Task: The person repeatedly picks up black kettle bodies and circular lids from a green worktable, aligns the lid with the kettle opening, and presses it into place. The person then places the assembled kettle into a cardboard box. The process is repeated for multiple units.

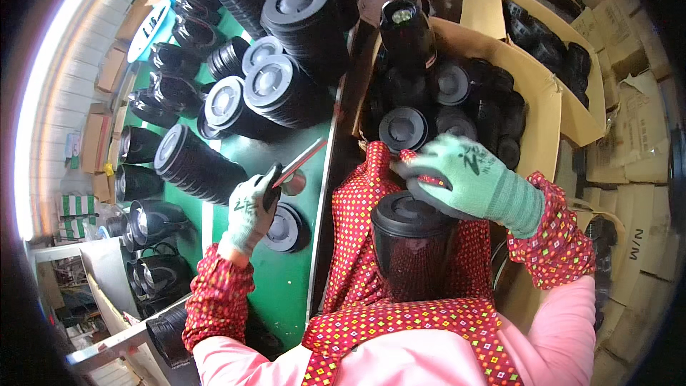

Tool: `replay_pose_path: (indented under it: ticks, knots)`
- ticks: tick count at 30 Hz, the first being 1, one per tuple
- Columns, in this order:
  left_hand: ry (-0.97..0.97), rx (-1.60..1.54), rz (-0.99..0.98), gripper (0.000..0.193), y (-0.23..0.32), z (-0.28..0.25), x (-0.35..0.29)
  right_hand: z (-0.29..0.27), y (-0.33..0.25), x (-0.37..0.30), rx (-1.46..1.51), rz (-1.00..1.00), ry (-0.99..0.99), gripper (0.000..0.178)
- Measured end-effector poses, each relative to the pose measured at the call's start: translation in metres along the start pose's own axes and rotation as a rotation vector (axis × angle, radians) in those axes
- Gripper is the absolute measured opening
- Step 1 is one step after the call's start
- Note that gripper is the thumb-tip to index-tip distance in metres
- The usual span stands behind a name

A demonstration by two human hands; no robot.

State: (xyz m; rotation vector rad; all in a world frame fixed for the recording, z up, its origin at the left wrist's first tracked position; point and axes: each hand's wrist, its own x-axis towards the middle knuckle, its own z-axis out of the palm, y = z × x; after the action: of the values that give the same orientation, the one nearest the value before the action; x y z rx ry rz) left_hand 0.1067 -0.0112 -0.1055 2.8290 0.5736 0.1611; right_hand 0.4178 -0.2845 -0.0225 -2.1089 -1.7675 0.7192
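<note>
My left hand (250, 211), in a pale green glove with dark fingers, is closed around a thin flat strip (304, 159), grey with a reddish edge. It is above the green tabletop, beside a round black lid-shaped piece (284, 227). A black cylindrical canister (414, 243) with a ribbed or mesh-like side stands upright in my lap, its round black lid (414, 212) on top. My right hand (464, 179), gloved alike, is curled over the lid's right side, with red patterned cloth showing between thumb and fingers. Whatever its fingertips hold is hidden.
On the green table (289, 286) at left stand several stacks of black lids (275, 89) and shiny black housings (153, 221). A cardboard box (539, 100) of black canisters is ahead of my lap. Another open box (493, 11) sits behind it. Flattened cartons (636, 243) line the right.
</note>
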Motion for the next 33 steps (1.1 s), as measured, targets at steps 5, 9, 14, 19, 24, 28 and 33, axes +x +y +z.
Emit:
replay_pose_path:
  ticks: [5,9,14,19,24,28,33]
  knots:
    - [0.028,-0.215,0.041,0.061,0.116,-0.075,0.046,0.007,-0.004,0.055,-0.024,-0.507,0.485,0.049]
    - [-0.197,-0.814,0.2,0.058,0.145,-0.103,0.076,0.032,0.034,0.073,0.24,-0.471,0.45,0.037]
    - [-0.248,-0.601,0.576,0.063,0.154,-0.092,0.122,0.093,0.08,0.054,0.845,-0.478,0.479,0.029]
    - [-0.196,-0.892,0.618,0.043,0.235,-0.033,0.122,0.095,0.078,0.057,1.162,-0.686,0.299,0.028]
    - [-0.1,-0.626,0.485,0.038,0.277,-0.018,0.115,0.077,0.063,0.047,1.347,-0.688,0.25,0.026]
    - [-0.168,-0.957,0.642,0.032,0.247,-0.017,0.112,0.093,0.083,0.03,0.97,-0.584,0.272,0.031]
    - [-0.189,-1.675,0.842,0.047,0.174,0.008,0.122,0.032,0.057,-0.006,0.361,-0.257,0.321,0.051]
